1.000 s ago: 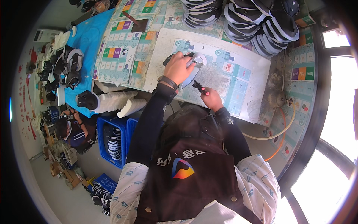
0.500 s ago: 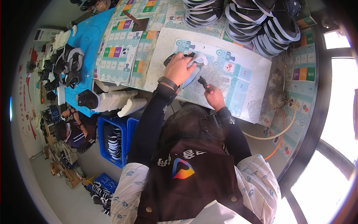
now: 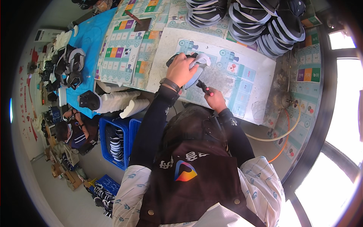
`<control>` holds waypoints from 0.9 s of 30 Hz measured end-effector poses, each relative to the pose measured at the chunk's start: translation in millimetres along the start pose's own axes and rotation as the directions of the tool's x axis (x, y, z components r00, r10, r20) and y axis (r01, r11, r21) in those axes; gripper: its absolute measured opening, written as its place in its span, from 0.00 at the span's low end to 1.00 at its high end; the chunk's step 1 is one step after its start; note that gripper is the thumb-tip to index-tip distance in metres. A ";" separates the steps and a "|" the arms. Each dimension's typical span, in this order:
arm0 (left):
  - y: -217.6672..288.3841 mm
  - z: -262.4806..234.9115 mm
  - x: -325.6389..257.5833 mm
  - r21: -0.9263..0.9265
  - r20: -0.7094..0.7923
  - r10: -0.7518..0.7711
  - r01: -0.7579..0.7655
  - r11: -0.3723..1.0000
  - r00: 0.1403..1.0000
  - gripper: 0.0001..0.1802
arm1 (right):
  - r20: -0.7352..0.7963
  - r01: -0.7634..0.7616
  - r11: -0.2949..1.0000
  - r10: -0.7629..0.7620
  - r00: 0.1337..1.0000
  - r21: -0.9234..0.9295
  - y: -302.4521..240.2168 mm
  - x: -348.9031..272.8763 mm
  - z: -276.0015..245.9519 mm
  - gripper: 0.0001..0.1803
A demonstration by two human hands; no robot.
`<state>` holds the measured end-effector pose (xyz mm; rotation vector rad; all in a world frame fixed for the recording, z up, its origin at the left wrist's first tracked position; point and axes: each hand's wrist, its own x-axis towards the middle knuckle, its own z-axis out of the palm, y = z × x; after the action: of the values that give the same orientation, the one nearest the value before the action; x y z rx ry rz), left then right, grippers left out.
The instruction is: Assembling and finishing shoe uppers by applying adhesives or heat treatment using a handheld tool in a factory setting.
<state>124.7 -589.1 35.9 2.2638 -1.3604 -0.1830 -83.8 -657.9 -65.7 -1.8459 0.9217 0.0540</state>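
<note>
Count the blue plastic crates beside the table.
2: one crate stands on the floor by the table's edge with shoe parts in it, and a second crate sits right beside it, partly hidden behind the person's left arm. More may be hidden.

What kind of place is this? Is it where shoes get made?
Probably a small shoe workshop. Stacked shoe uppers sit at the back of the worktable, blue crates beside it hold more, and the left hand holds a shoe part while the right hand grips a small tool.
</note>
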 end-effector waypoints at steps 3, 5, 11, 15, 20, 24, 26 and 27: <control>-1.4 -0.4 -0.9 0.004 -0.010 0.008 -0.008 1.000 1.000 0.17 | 0.012 0.006 1.000 -0.006 1.000 0.008 -3.2 -0.9 -1.1 0.15; -2.0 -0.9 -1.6 -0.002 -0.009 0.004 -0.004 1.000 1.000 0.17 | 0.021 0.020 1.000 -0.020 1.000 0.008 -2.4 -0.3 -0.4 0.15; -2.7 -2.3 -4.0 -0.002 -0.011 0.004 -0.004 1.000 1.000 0.18 | 0.029 0.043 0.999 -0.044 0.999 0.029 3.6 2.9 4.9 0.15; -6.0 -3.6 -7.3 -0.004 -0.024 0.015 -0.015 1.000 1.000 0.18 | -0.015 0.047 0.999 -0.046 0.999 0.021 4.4 4.2 6.6 0.14; -8.1 -5.3 -11.3 -0.020 -0.017 -0.008 0.008 1.000 1.000 0.19 | -0.144 0.081 0.997 -0.078 0.987 0.012 4.5 4.7 6.7 0.11; -9.0 -5.1 -13.2 -0.019 -0.031 -0.009 0.008 1.000 0.999 0.18 | -0.186 0.104 0.995 -0.102 0.977 -0.001 1.1 3.9 5.1 0.10; -7.3 -4.0 -13.4 -0.017 -0.035 -0.008 0.007 1.000 0.999 0.18 | -0.193 0.100 0.995 -0.102 0.976 -0.019 2.7 4.6 6.3 0.10; -6.8 -3.6 -13.1 -0.018 -0.035 -0.007 0.007 1.000 0.999 0.18 | -0.172 0.098 0.995 -0.102 0.980 -0.028 5.0 5.3 7.4 0.10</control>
<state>124.9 -574.0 34.1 2.2472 -1.3277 -0.1561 -80.4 -655.8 -75.3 -1.9351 0.9486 -0.1633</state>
